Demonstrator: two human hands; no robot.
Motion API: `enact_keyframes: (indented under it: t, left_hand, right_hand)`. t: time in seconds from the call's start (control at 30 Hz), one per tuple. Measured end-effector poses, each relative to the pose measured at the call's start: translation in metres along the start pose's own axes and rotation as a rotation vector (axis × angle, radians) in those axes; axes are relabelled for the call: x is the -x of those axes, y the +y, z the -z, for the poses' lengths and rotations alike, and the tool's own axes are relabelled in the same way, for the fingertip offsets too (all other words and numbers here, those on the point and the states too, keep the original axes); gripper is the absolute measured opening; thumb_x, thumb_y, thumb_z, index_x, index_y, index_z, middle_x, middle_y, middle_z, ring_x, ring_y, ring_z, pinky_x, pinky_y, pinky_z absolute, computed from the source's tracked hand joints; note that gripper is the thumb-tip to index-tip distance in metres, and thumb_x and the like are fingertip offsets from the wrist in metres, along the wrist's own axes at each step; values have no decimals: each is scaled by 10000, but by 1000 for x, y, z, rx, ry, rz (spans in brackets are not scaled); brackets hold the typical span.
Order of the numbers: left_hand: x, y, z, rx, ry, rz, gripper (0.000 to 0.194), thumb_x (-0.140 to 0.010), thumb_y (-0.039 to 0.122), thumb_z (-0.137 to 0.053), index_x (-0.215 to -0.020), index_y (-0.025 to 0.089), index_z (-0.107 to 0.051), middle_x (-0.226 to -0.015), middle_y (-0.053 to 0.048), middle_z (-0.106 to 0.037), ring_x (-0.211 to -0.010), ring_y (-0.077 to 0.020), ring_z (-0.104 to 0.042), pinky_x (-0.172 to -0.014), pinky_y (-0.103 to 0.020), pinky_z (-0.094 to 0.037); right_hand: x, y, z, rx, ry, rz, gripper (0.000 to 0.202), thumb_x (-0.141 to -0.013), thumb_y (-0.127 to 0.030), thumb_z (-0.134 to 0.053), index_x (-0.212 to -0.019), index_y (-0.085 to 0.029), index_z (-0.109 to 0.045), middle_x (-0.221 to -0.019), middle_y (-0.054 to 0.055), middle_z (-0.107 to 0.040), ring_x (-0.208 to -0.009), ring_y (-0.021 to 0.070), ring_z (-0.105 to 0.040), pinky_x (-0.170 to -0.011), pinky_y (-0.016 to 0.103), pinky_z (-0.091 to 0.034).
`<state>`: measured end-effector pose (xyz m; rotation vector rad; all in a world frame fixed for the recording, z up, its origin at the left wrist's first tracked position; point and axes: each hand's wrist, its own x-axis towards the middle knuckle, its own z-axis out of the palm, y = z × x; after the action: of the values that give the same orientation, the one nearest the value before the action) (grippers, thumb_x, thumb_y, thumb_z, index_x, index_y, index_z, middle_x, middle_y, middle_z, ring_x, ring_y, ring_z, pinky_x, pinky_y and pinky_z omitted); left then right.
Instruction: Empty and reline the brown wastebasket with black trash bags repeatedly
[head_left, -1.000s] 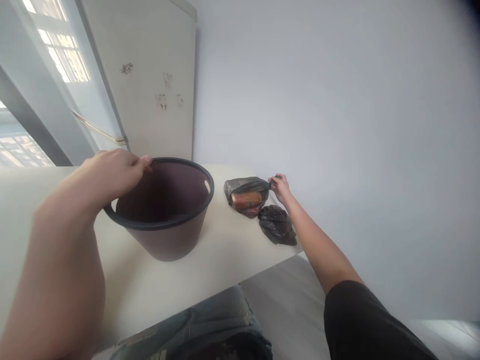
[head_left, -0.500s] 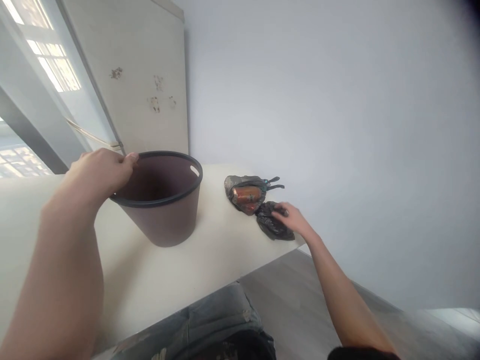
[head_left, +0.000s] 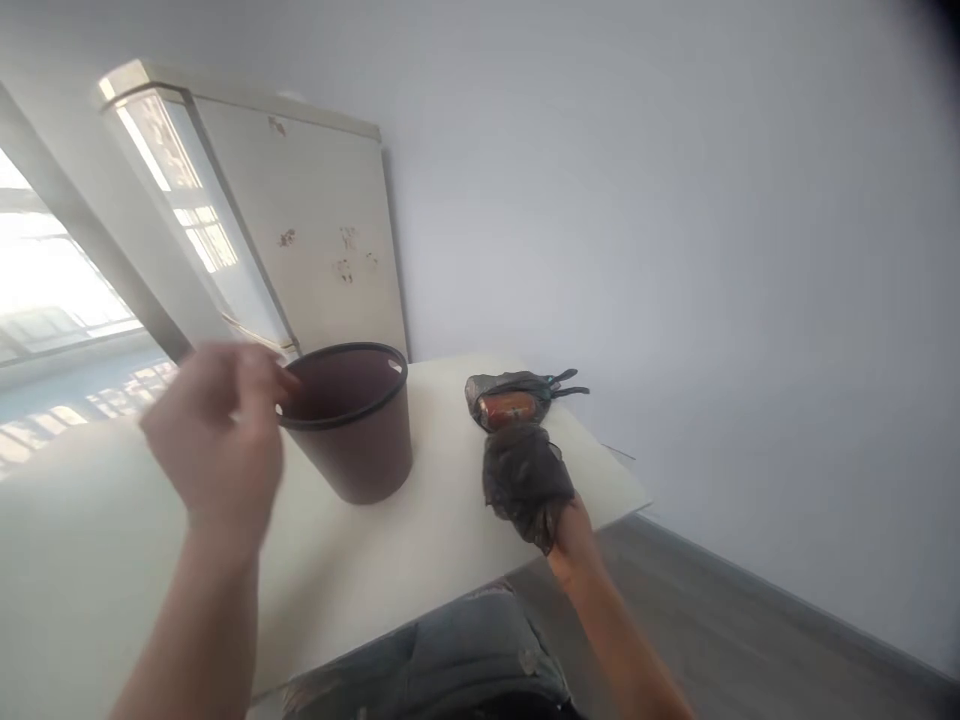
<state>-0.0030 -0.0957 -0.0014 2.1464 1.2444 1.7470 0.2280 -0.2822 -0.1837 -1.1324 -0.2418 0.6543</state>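
My left hand (head_left: 232, 430), smeared by motion, is in front of the dark purple bin (head_left: 360, 455), by its near-left rim. Its fingers look partly bent, but I cannot make out how far. The bin stands upright on the white table with its black rim up. A crumpled black plastic bag (head_left: 521, 480) hangs over the fingers of my right hand (head_left: 576, 535), which grips it above the table and hides its own fingertips. Just beyond lies a dark see-through bag (head_left: 499, 382) with orange-red cans (head_left: 508, 408) in it, its tied handles pointing right.
The white table (head_left: 442, 540) ends at a front edge close to my jeans (head_left: 465, 640). A white fridge (head_left: 315, 220) stands behind the bin, with a pale wall (head_left: 637, 220) to its right. Grey floor (head_left: 712, 600) shows at the lower right.
My left hand has come off the bin's rim toward me. My right hand has picked up the black plastic bag and drawn it nearer. The view has tilted upward.
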Motion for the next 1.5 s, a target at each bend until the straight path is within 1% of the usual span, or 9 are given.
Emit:
enact_keyframes:
  t: [0.1, 0.27, 0.43, 0.63, 0.83, 0.93, 1.1, 1.3, 1.5]
  left_hand:
    - [74, 24, -1, 173, -545, 18, 249, -957, 413, -673, -1112, 229, -736, -891, -1, -770, -729, -159, -684, -664, -270, -543]
    - [158, 11, -21, 319, -751, 59, 234, -856, 102, -572, -962, 219, -745, -950, -30, -745, -863, -180, -691, -758, -275, -531]
    - [138, -14, 1, 288, -676, 303, 216, -948, 186, -495, -921, 196, -709, -882, -21, -712, -848, -187, -641, -789, -283, -485]
    - [118, -19, 39, 352, -1159, 340, 197, -963, 374, -641, -891, 191, -643, -865, -11, -668, -860, -195, -609, -791, -276, -461]
    - [154, -12, 33, 315, -906, 444, 256, -949, 448, -681, -937, 204, -606, -835, 7, -628, -800, -182, -573, -726, -258, -453]
    - [168, -10, 29, 516, -933, 521, 368, -961, 493, -676, -1184, 200, -669, -1037, -49, -712, -978, -237, -645, -847, -292, -510]
    - [166, -27, 45, 631, -729, 706, 329, -981, 490, -671, -1092, 185, -721, -987, -52, -729, -957, -214, -668, -869, -272, -538]
    - [156, -48, 65, 879, -301, 1096, 387, -799, 465, -881, -961, 211, -637, -848, 16, -686, -739, -147, -678, -680, -232, -586]
    - [146, -67, 69, 874, -114, 1060, 404, -827, 473, -862, -947, 215, -574, -760, 67, -605, -599, -67, -586, -553, -134, -508]
  right_hand:
    - [27, -2, -37, -197, -169, -110, 390, -780, -492, -830, -1069, -234, -794, -1066, 61, -794, -940, 254, -726, -862, 384, -593]
    - [51, 17, -44, -115, -362, -187, 318, -814, -487, -849, -897, -195, -753, -899, 34, -751, -785, 184, -635, -687, 281, -511]
    - [42, 15, -26, -225, -276, -311, 504, -766, -568, -891, -735, -212, -536, -546, -93, -396, -505, 77, -311, -515, 225, -372]
    - [26, -5, -1, -314, -339, -362, 455, -833, -467, -852, -728, -231, -477, -537, -93, -348, -468, 82, -285, -452, 223, -316]
    - [47, -4, -6, 68, -561, -258, 598, -776, -496, -893, -1288, -301, -652, -1237, 95, -707, -1042, 268, -666, -809, 382, -535]
    - [64, 8, -28, 59, -705, -291, 366, -864, -477, -822, -1125, -235, -736, -1122, 77, -740, -1028, 248, -670, -908, 377, -523]
    - [58, 19, -41, -172, -388, -352, 341, -812, -467, -834, -1030, -232, -718, -942, 32, -757, -809, 189, -671, -744, 291, -547]
    - [54, -7, -21, 612, -597, 130, 593, -1049, -579, -328, -1163, -160, -732, -884, 46, -787, -784, 199, -688, -622, 288, -600]
    - [47, -10, -36, 379, -813, -306, 546, -818, -529, -825, -1263, -240, -697, -993, 56, -776, -817, 229, -717, -712, 317, -564]
